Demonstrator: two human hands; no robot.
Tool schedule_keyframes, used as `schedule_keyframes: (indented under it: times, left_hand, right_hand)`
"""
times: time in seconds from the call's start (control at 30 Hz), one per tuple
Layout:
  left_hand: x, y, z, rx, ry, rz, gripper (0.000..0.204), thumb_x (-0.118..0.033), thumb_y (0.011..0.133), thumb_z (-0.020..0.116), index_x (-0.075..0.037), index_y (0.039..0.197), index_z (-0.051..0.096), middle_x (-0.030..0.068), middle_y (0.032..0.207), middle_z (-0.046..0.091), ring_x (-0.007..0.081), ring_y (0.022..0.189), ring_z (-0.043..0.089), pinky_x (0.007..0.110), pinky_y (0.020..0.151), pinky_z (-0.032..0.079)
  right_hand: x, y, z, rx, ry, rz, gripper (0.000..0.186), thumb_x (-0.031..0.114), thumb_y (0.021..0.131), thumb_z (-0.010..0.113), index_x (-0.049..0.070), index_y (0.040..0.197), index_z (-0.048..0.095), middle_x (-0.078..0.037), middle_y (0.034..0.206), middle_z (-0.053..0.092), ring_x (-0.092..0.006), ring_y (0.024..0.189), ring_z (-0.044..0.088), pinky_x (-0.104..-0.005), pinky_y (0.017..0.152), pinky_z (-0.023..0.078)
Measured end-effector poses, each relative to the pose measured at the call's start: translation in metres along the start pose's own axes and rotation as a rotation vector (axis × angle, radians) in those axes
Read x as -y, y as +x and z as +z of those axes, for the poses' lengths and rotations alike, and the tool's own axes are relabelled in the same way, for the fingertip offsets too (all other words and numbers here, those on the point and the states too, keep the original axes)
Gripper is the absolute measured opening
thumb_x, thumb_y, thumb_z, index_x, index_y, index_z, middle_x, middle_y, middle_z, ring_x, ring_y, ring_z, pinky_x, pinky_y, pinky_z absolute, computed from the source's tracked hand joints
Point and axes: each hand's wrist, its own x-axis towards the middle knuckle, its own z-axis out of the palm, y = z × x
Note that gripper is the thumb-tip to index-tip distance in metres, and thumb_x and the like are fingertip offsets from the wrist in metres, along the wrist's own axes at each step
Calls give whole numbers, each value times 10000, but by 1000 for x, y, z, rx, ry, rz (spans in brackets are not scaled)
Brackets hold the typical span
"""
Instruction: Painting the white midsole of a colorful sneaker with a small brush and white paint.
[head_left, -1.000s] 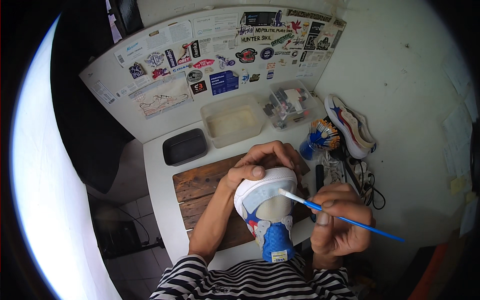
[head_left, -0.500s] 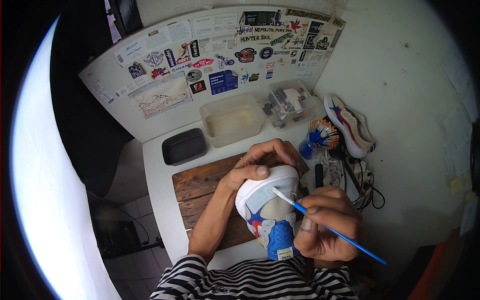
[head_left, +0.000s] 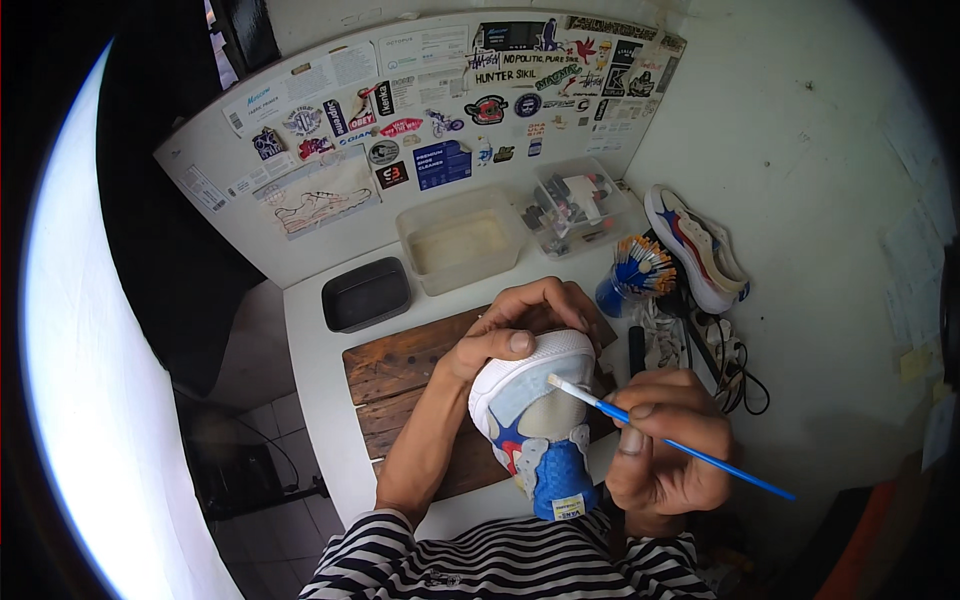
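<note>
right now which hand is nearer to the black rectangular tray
Left. The left hand, gripping the sneaker, is right of the black rectangular tray; the right hand, holding the blue-handled paintbrush, is farther right.

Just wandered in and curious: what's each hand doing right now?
Left hand: closed on a multicoloured, white-soled shoe, at its toe.
Right hand: closed on a slim paintbrush with a blue handle.

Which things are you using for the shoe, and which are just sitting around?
In use:
shoe, in the left hand
brush, in the right hand

Probably just sitting there:
black tray
clear tub
brush cup
other shoe
</note>
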Motion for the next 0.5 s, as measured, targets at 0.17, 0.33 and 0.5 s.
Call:
schedule_keyframes:
  times: [0.17, 0.33, 0.5]
  left_hand:
    - [1, -3, -6, -1, 20, 10, 543, -407, 835, 711, 37, 1132, 619, 204, 1160, 590, 340, 1139, 607, 445, 994, 467]
    - [1, -1, -1, -97, 52, -30, 606, -460, 761, 754, 31, 1085, 610, 208, 1076, 572, 392, 1009, 651, 484, 878, 556]
    - [2, -1, -3, -11, 17, -5, 547, -416, 839, 712, 41, 1123, 620, 202, 1148, 601, 330, 1122, 615, 437, 992, 472]
  right_hand:
    - [-11, -7, -7, -18, -31, 11, 191, -10, 868, 652, -50, 1037, 572, -175, 815, 680, -227, 636, 659, -314, 545, 541]
    - [-9, -13, -14, -70, -110, 59, 171, 3, 874, 643, -50, 1019, 569, -164, 805, 676, -221, 644, 663, -306, 547, 533]
    - [0, -2, -2, -47, 31, 30, 186, -13, 858, 663, -46, 1020, 576, -174, 808, 684, -228, 635, 671, -326, 552, 552]
